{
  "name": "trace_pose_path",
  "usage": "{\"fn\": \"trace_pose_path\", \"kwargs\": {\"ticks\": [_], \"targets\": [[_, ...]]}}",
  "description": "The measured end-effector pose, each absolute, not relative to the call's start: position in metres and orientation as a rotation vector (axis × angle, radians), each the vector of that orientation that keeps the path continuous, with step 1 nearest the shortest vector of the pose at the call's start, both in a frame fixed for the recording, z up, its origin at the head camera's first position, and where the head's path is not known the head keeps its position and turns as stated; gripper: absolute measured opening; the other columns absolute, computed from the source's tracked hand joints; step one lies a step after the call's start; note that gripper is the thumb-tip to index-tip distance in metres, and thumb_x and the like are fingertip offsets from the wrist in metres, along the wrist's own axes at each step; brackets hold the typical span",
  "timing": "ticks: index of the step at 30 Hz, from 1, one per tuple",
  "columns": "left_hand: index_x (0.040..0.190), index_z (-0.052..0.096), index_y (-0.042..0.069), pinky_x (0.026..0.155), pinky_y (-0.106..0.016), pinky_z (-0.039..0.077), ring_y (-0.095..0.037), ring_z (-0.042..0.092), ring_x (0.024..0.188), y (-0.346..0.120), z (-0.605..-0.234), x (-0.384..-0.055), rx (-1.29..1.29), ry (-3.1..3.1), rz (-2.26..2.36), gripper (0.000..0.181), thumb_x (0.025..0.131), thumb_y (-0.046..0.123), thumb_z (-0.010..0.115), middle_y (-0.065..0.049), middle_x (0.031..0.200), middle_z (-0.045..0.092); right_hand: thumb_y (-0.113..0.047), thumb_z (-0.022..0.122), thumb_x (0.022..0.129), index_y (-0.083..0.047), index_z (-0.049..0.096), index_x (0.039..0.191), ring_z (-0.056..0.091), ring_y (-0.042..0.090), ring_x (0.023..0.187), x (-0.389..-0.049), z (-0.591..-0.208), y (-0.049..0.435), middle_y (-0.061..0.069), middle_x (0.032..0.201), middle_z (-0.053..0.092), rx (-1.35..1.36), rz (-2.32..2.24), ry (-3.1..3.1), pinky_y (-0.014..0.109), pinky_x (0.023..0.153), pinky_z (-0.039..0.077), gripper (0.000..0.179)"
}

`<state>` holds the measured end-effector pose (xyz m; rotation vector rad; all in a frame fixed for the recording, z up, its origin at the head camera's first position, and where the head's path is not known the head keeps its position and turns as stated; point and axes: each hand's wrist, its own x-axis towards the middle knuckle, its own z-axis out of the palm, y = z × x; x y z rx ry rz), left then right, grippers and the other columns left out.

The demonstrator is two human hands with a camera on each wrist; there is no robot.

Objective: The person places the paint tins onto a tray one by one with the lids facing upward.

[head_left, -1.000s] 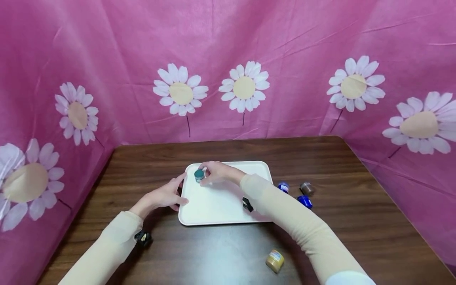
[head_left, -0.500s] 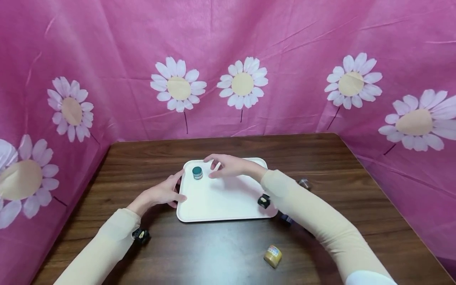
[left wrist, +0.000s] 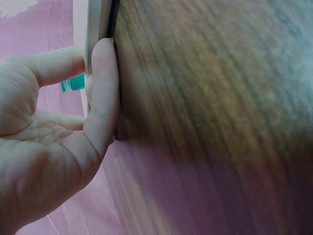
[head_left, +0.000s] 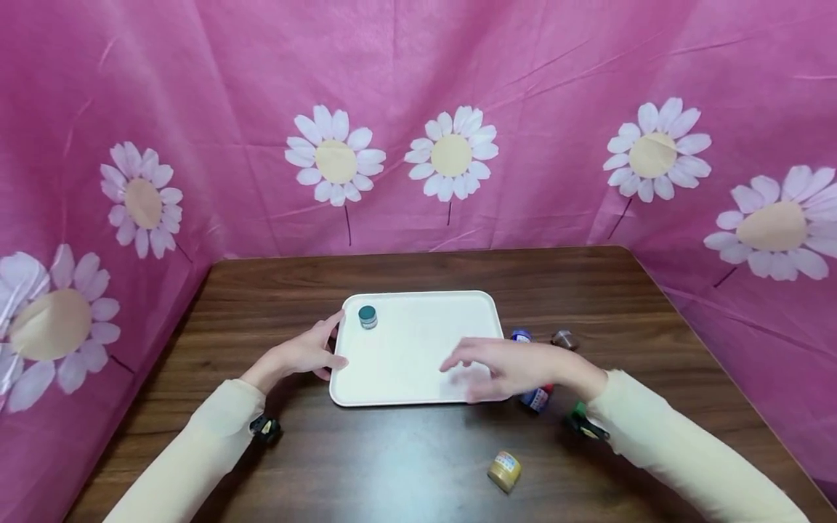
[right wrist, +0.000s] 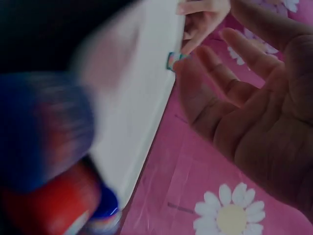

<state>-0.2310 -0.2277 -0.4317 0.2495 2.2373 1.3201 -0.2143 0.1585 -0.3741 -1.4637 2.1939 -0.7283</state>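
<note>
No lettering or number can be read: the small yellow cylindrical jar (head_left: 503,475) bears a printed label (head_left: 507,461) (its marks too small to make out), and the band round the small green-lidded cylindrical jar (head_left: 368,317) is likewise illegible.

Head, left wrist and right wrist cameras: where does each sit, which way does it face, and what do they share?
Head: worn on the head, looking forward and down at the white tray and table; left hand, right hand and sleeved forearms show.
Left wrist: on that wrist, looking past the left hand along the tray's edge.
Right wrist: on that wrist, looking across the tray; both hands show.
Shared by head and right wrist: tray, both hands, teal-lidded jar.
</note>
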Motion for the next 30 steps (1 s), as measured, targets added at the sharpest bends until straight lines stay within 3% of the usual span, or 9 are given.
{"fn": "trace_pose_path", "kwargs": {"ticks": [5, 10, 13, 30], "targets": [[0.162, 0.001, 0.004, 0.063, -0.042, 0.063, -0.026, 0.062, 0.082, -0.228, -0.433, -0.229, 0.246, 2.237, 1.322, 0.102, 0.089, -0.003, 0.073, -0.028, 0.134, 0.025, -0.024, 0.078, 0.092, -0.013, 0.057, 0.139, 0.057, 0.016, 0.092, -0.192, -0.391, 0.181, 0.000, 0.129, 0.051, -1.415, -0.659, 2.216, 0.024, 0.076, 0.054, 0.053], [0.162, 0.002, 0.004, 0.063, -0.042, 0.063, -0.027, 0.062, 0.083, -0.228, -0.433, -0.228, 0.247, 2.241, 1.330, 0.102, 0.089, -0.005, 0.072, -0.028, 0.133, 0.026, -0.024, 0.081, 0.089, -0.019, 0.057, 0.139, 0.053, 0.010, 0.112, -0.181, -0.403, 0.188, -0.006, 0.128, 0.051, -1.423, -0.583, 2.252, 0.024, 0.089, 0.053, 0.056], [0.162, 0.002, 0.004, 0.063, -0.042, 0.063, -0.028, 0.062, 0.084, -0.227, -0.433, -0.229, 0.253, 2.237, 1.343, 0.102, 0.089, -0.005, 0.072, -0.028, 0.133, 0.026, -0.020, 0.082, 0.088, -0.021, 0.060, 0.135, 0.050, 0.008, 0.116, -0.179, -0.406, 0.188, -0.009, 0.124, 0.052, -1.443, -0.508, 2.313, 0.024, 0.089, 0.051, 0.052], [0.162, 0.001, 0.006, 0.065, -0.043, 0.063, -0.027, 0.062, 0.084, -0.229, -0.434, -0.232, 0.259, 2.233, 1.351, 0.102, 0.089, -0.004, 0.072, -0.027, 0.134, 0.027, -0.022, 0.079, 0.091, -0.020, 0.067, 0.127, 0.049, 0.005, 0.104, -0.182, -0.408, 0.181, -0.008, 0.113, 0.053, -1.431, -0.464, 2.357, 0.024, 0.089, 0.050, 0.039]]}}
